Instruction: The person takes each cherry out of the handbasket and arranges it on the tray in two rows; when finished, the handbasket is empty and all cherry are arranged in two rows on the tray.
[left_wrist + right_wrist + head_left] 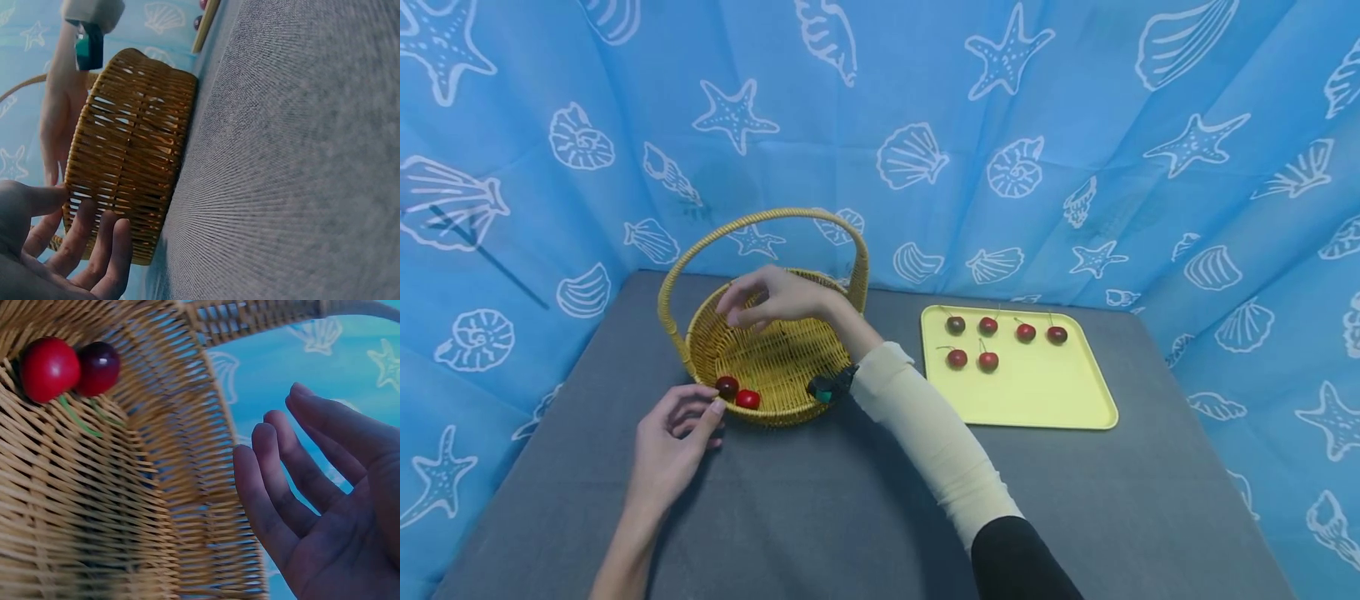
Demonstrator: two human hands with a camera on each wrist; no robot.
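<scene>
A yellow-brown wicker basket (786,350) with a tall arched handle stands on the table's left side. Two red cherries, one bright (748,399) and one darker (727,387), lie inside against the near left wall; green stems show in the right wrist view. My left hand (676,437) holds the rim at the near left between thumb and index finger, the other fingers bent beside the outer wall. Over the far left part of the basket is my right hand (778,297), fingers loosely bent and apart, with nothing between them. The right wrist view shows this hand (325,506) beside the basket wall.
To the right lies a yellow tray (1037,392) bearing several dark red cherries (988,362) in two rows, with stems. Grey cloth (820,517) covers the table. A blue curtain (850,108) with white shells and starfish hangs behind and at the sides.
</scene>
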